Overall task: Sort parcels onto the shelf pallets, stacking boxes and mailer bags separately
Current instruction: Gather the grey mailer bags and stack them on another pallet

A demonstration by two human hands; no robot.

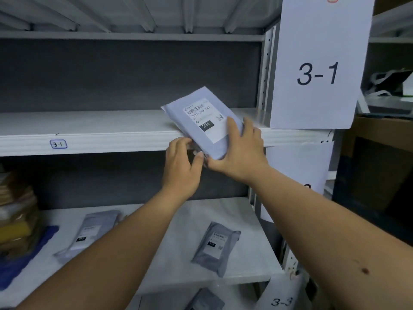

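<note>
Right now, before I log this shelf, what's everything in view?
held mailer bag: 1, pale lilac, label 231, over the edge of shelf 3-1
mailer bags: 2, grey, lying apart on the lower shelf
parcel stack: count unclear, brown and yellow, lower shelf far left
3-1 sign: 1, white, on the upright
left hand: grips the held bag's lower corner
right hand: holds its right edge

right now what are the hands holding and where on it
Both hold the grey mailer bag at its near end: left hand pinches the lower left corner, right hand grips the right edge.
</note>
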